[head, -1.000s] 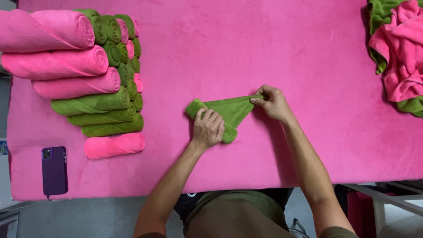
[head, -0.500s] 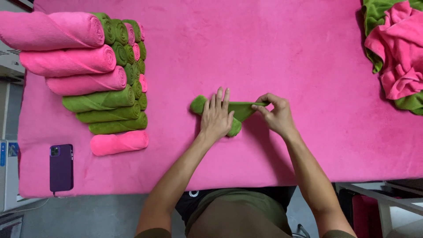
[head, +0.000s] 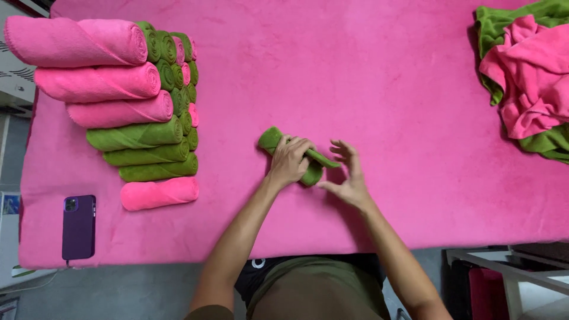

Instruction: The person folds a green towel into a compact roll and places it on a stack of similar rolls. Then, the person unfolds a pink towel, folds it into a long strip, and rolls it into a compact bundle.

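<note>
A small green towel (head: 271, 140), nearly rolled into a tube, lies in the middle of the pink-covered table (head: 367, 77). My left hand (head: 289, 161) rests on top of the roll, fingers curled over it. My right hand (head: 348, 175) is just to the right of the roll, fingers spread, its fingertips close to the roll's thin right end. Whether they touch it I cannot tell.
Rolled pink towels (head: 89, 65) and rolled green towels (head: 142, 148) are stacked in rows at the left. A purple phone (head: 78, 227) lies at the front left corner. A loose heap of pink and green towels (head: 533, 83) sits at the far right.
The towel has gone from a stretched triangle to a tight roll. My right hand has let go of the corner and opened. My left hand now lies over the roll.
</note>
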